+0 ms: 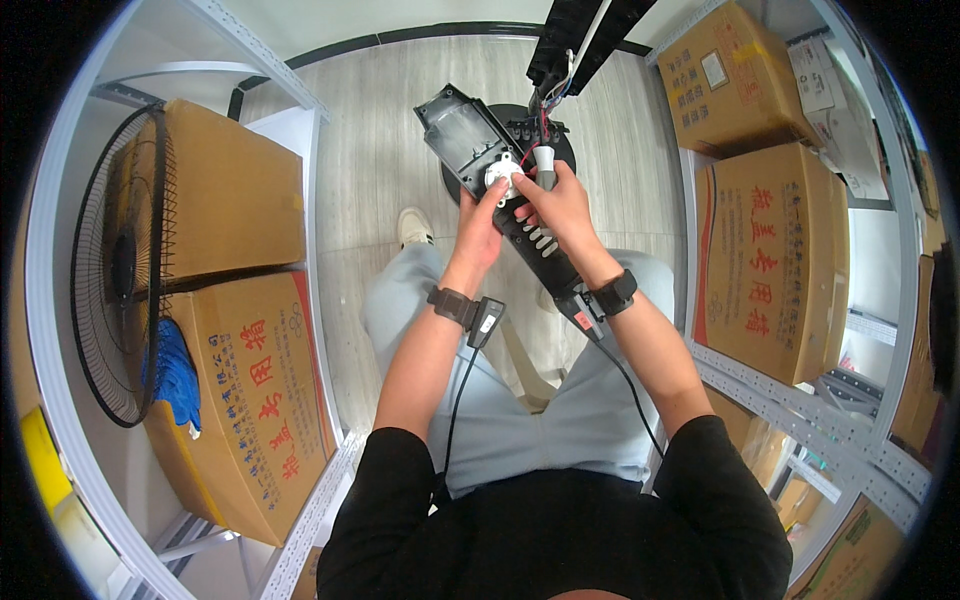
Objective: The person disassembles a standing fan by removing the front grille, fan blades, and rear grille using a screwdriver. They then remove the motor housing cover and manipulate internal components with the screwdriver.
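My left hand (480, 217) grips a white round plastic part (502, 178), its thumb on the part, beside the black plastic housing (457, 135). My right hand (559, 202) holds a grey-and-white screwdriver-like handle (545, 169), and its thumb also touches the white part. Below the hands a long black panel with oval slots (540, 259) slants down between my wrists. Red and blue wires (553, 101) run from a black column (589, 45) at the top towards the white part. Behind the housing lies a round black base (568, 150) on the floor. The tip of the handle tool is hidden.
Metal shelving (795, 405) with cardboard boxes (765, 262) stands at the right. On the left, a black wire fan guard (120, 262) leans by more boxes (240, 195), with a blue cloth (174, 375) near it. Cables run from both wrist devices (486, 321).
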The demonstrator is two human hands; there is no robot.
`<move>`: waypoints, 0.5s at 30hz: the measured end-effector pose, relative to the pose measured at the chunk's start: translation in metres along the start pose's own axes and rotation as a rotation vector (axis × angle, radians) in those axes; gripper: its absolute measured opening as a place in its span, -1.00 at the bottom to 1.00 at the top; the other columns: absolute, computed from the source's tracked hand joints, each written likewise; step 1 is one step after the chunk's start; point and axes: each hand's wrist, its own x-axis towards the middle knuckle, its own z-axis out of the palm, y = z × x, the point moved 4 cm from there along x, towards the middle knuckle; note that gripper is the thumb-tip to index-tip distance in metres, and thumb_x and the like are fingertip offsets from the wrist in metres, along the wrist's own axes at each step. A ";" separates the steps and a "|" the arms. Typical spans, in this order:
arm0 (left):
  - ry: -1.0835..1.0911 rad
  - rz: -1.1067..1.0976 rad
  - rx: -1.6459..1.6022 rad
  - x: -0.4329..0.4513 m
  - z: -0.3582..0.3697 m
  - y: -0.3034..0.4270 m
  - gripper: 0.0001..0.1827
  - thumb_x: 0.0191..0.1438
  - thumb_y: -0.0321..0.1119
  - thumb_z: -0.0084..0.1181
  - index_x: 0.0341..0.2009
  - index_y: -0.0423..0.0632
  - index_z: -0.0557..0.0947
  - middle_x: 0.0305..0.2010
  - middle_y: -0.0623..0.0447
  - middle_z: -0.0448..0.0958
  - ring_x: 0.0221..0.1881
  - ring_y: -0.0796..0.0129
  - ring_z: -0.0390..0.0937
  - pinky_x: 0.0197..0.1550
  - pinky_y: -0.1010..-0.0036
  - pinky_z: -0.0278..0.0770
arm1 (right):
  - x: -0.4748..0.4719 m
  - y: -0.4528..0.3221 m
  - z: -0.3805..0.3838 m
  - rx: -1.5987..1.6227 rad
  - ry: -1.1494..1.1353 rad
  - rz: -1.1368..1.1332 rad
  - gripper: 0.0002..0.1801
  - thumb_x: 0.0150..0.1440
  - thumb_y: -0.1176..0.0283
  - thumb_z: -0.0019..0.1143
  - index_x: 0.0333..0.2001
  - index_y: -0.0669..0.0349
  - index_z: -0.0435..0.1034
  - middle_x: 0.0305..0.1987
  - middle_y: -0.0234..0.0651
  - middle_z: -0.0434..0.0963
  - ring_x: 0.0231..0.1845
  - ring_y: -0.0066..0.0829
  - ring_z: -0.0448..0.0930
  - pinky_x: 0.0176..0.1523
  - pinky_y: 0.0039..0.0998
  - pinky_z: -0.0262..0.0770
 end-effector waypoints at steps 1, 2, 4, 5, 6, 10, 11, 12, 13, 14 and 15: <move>0.011 0.006 0.007 0.000 0.001 0.001 -0.60 0.30 -0.33 0.09 0.20 -0.04 0.39 0.04 0.04 0.55 -0.02 0.35 0.55 -0.04 0.39 0.55 | -0.001 -0.001 0.000 -0.008 0.002 0.000 -0.58 0.13 0.30 0.37 -0.15 0.37 0.34 -0.37 -0.23 0.63 -0.57 -0.53 0.67 -0.57 -0.54 0.53; 0.023 0.012 0.014 -0.001 0.001 0.002 -0.59 0.29 -0.34 0.11 0.20 -0.04 0.39 0.04 0.05 0.55 -0.01 0.34 0.55 -0.02 0.38 0.55 | -0.002 -0.001 -0.001 -0.015 0.005 0.000 -0.58 0.13 0.29 0.37 -0.15 0.37 0.35 -0.37 -0.23 0.63 -0.56 -0.53 0.67 -0.57 -0.54 0.53; 0.038 -0.022 0.012 -0.001 -0.001 0.002 -0.52 0.23 -0.39 0.19 0.21 -0.04 0.36 0.07 0.05 0.52 0.03 0.35 0.53 0.05 0.39 0.53 | -0.004 -0.001 -0.001 -0.016 -0.002 -0.004 -0.57 0.13 0.27 0.36 -0.15 0.37 0.35 -0.37 -0.24 0.64 -0.57 -0.53 0.66 -0.57 -0.54 0.53; 0.045 -0.039 0.011 -0.001 -0.002 0.002 -0.48 0.20 -0.42 0.23 0.21 -0.04 0.35 0.09 0.05 0.51 0.06 0.36 0.52 0.08 0.40 0.52 | -0.006 -0.001 -0.003 -0.009 -0.011 -0.007 -0.57 0.14 0.26 0.35 -0.14 0.38 0.35 -0.37 -0.25 0.64 -0.57 -0.54 0.65 -0.57 -0.54 0.53; 0.051 -0.029 0.008 0.000 -0.004 0.002 -0.48 0.19 -0.42 0.24 0.20 -0.04 0.36 0.09 0.05 0.51 0.05 0.36 0.52 0.09 0.40 0.52 | -0.008 0.000 -0.004 -0.004 -0.025 -0.012 -0.57 0.15 0.25 0.34 -0.14 0.38 0.36 -0.37 -0.26 0.64 -0.58 -0.55 0.65 -0.57 -0.54 0.52; 0.093 0.006 -0.007 0.005 -0.009 -0.001 -0.47 0.17 -0.45 0.26 0.19 -0.05 0.37 0.06 0.06 0.53 0.03 0.37 0.53 0.08 0.40 0.52 | -0.022 -0.004 -0.019 -0.029 -0.015 -0.004 -0.54 0.21 0.25 0.26 0.04 0.33 0.35 -0.33 -0.31 0.61 -0.60 -0.65 0.53 -0.54 -0.59 0.43; 0.108 0.013 -0.012 0.005 -0.011 -0.001 -0.48 0.16 -0.45 0.26 0.19 -0.05 0.38 0.05 0.06 0.54 0.02 0.37 0.54 0.08 0.40 0.53 | -0.025 -0.006 -0.025 -0.111 -0.011 0.007 -0.57 0.21 0.29 0.23 0.07 0.28 0.37 -0.37 -0.39 0.57 -0.58 -0.66 0.54 -0.51 -0.59 0.42; 0.120 -0.007 -0.048 0.004 -0.009 -0.001 -0.47 0.16 -0.43 0.28 0.19 -0.05 0.38 0.05 0.05 0.54 0.02 0.35 0.54 0.05 0.39 0.55 | -0.027 -0.005 -0.031 -0.095 -0.031 -0.002 -0.58 0.20 0.31 0.23 0.07 0.27 0.38 -0.39 -0.42 0.55 -0.56 -0.66 0.54 -0.49 -0.59 0.42; 0.128 -0.024 -0.067 0.004 -0.011 -0.002 -0.47 0.15 -0.42 0.28 0.19 -0.05 0.38 0.05 0.05 0.54 0.02 0.34 0.55 0.05 0.39 0.56 | -0.028 -0.004 -0.037 -0.079 -0.051 -0.011 -0.59 0.19 0.33 0.23 0.08 0.26 0.39 -0.42 -0.45 0.52 -0.55 -0.67 0.54 -0.48 -0.59 0.42; 0.137 -0.042 -0.086 0.005 -0.011 -0.002 -0.46 0.15 -0.42 0.29 0.19 -0.05 0.38 0.05 0.04 0.54 0.02 0.33 0.55 0.05 0.38 0.56 | -0.031 -0.005 -0.043 -0.092 -0.073 -0.029 -0.59 0.19 0.37 0.21 0.09 0.27 0.40 -0.40 -0.45 0.52 -0.52 -0.67 0.52 -0.45 -0.58 0.42; 0.145 -0.059 -0.106 0.005 -0.013 -0.002 -0.46 0.15 -0.41 0.29 0.19 -0.05 0.38 0.05 0.04 0.54 0.02 0.32 0.55 0.04 0.38 0.57 | -0.032 -0.005 -0.047 -0.082 -0.093 -0.044 -0.51 0.17 0.39 0.21 0.17 0.27 0.34 -0.36 -0.40 0.54 -0.51 -0.65 0.54 -0.44 -0.57 0.44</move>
